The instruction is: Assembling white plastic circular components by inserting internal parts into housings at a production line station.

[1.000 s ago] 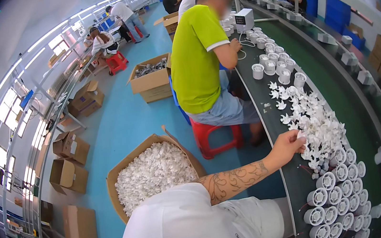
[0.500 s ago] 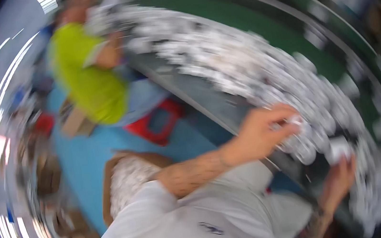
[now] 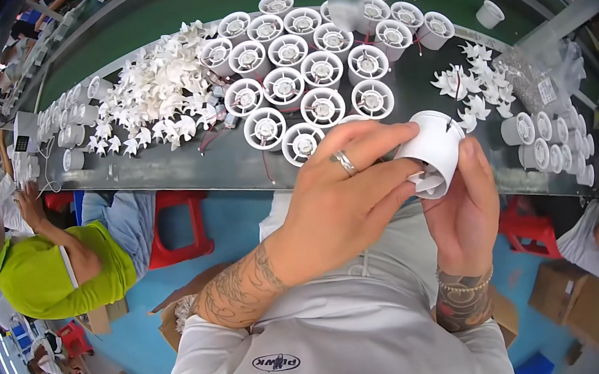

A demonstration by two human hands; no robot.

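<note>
A white cylindrical fan housing (image 3: 435, 135) is tilted between my two hands, above the bench's near edge. Cupped around its right side is my right hand (image 3: 466, 214), with the thumb and fingers pressed to the wall. My left hand (image 3: 359, 183), wearing a ring, pinches the housing from the left. Its fingertips lie on the upper wall and at the lower open end. White fan blades (image 3: 429, 183) show in that opening; whether my left fingers grip them I cannot make out. Just beyond stand several similar housings (image 3: 288, 51), open ends up, with thin red wires.
Loose white fan blades (image 3: 157, 84) are heaped left on the dark bench (image 3: 176, 169), with a smaller group (image 3: 478, 80) at right. Small cylinders (image 3: 550, 135) lie far right. A green conveyor belt (image 3: 164, 19) runs behind. Co-workers sit left, near a red stool (image 3: 178, 229), and right.
The view has turned and sharpened from a blur. My hands, apart over the bench before with a small white piece in each, are now together on one housing.
</note>
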